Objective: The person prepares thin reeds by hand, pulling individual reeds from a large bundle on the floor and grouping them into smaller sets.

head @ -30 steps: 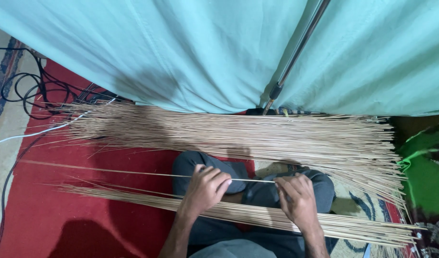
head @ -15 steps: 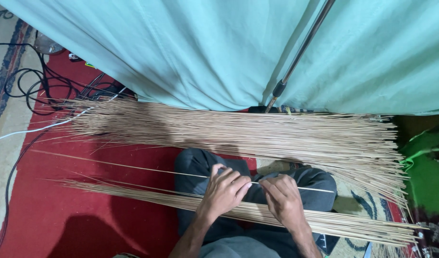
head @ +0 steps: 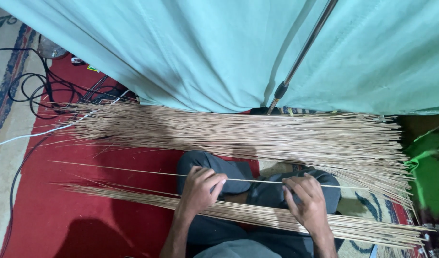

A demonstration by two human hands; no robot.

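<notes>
Nearest us, a thin bundle of sticks (head: 276,217) lies across our lap, prob. kept apart from the rest. Our left hand (head: 199,191) and right hand (head: 309,203) each pinch one single stick (head: 133,170) w/ fingers curled; it's stretched level betw. them, over the knees. Beyond, the big stick pile (head: 257,136) fans across the red mat (head: 61,215), under the teal cloth (head: 205,52) & metal pole (head: 300,57).
</notes>
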